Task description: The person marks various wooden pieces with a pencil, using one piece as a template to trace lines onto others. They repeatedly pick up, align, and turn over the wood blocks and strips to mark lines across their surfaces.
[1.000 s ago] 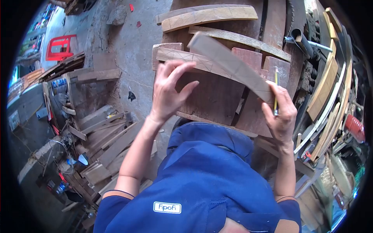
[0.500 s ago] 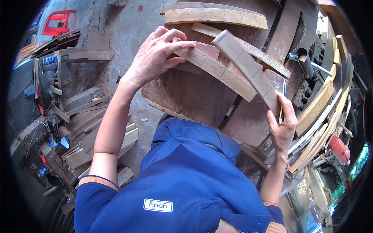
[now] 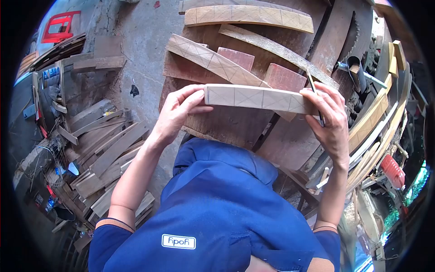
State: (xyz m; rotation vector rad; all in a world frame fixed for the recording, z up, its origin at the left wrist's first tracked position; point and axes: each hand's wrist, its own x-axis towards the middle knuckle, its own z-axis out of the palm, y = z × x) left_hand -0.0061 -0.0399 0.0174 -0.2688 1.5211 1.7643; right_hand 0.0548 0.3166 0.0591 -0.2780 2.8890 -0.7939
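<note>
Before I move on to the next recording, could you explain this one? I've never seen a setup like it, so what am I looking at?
There is no machine here: these are a person's own bare hands, seen by a camera worn on the head that looks forward and down. The left hand and right hand hold opposite ends of a curved wooden piece marked with crossed lines. A pencil is also in the right hand's grip. Below, on a brown wooden surface, lies another marked strip, partly hidden behind the held piece. More curved strips lie farther away.
</note>
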